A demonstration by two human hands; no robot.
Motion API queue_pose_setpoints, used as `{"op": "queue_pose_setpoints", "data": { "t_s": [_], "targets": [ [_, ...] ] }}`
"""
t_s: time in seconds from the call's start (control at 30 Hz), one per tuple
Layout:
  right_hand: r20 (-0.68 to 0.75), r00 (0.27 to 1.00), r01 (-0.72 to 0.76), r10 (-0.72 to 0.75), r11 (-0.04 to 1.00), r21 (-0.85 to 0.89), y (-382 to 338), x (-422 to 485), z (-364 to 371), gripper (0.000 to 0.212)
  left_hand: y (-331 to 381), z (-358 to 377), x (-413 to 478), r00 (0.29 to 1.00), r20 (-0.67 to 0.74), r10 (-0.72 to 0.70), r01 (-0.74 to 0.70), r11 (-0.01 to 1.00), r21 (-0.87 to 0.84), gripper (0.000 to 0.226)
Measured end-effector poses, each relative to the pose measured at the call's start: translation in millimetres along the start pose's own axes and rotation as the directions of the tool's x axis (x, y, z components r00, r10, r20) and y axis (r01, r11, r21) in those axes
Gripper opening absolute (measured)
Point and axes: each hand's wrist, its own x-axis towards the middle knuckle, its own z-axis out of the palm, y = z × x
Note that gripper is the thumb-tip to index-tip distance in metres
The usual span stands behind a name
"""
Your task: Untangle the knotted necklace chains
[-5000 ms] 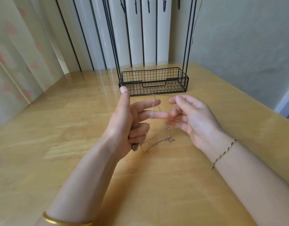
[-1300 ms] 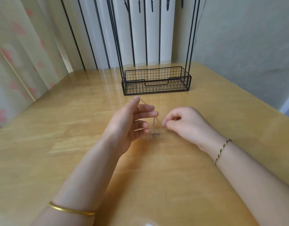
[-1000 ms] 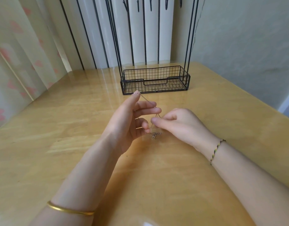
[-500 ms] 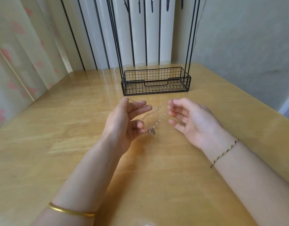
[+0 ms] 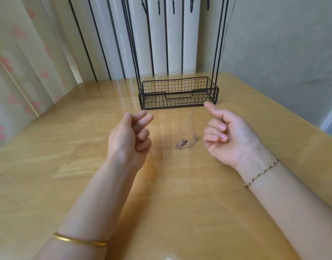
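Entry: the glossy light wooden table (image 5: pixel 180 194) shows its right edge running diagonally from the far corner toward the near right, not far from the right hand (image 5: pixel 230 137). The rectangular black wire-mesh basket (image 5: pixel 178 91) stands just beyond both hands, toward the far edge. I see broad tabletop left of the left hand (image 5: pixel 130 136) and nearer than both forearms. The thin rose-toned metal necklace chains (image 5: pixel 164 145) are strung between the hands, just above the wood. Their long axis runs left to right, with a tangled knot of small pendants (image 5: pixel 181 143) right of midway. One further strand rises from near the knot toward the far side, close to the basket front. The left hand's fingers are curled, thumb and forefinger pinching a strand at the top. The right hand's lower fingers are curled onto the chain end, forefinger extended toward the basket. I note a gold bangle (image 5: pixel 80 241) on the left wrist and a braided cord bracelet (image 5: pixel 260 173) on the right.
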Motion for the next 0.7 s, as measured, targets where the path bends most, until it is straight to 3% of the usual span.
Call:
{"op": "queue_pose_setpoints", "data": {
  "t_s": [0.13,0.37,0.57,0.7],
  "targets": [
    [-0.037,0.997,0.07,-0.07,0.997,0.016,0,1,0,0.024,1,3,-2,0.996,-0.011,0.083,-0.083,0.996,-0.024,0.024],
    [-0.225,0.964,0.171,-0.145,0.98,0.103,-7,7,-6,0.026,7,-1,0,0.956,-0.191,0.223,-0.228,0.974,-0.005,0.029],
    [-0.241,0.961,0.101,-0.135,0.984,-0.148,-9,3,-9,0.022,9,-6,0,0.891,-0.263,0.37,-0.347,0.929,0.131,0.049],
    [-0.223,0.963,0.124,-0.152,0.983,-0.138,-8,2,-5,0.022,8,-6,1,0.842,-0.285,0.458,-0.397,0.884,0.246,0.053]
  ]
}}
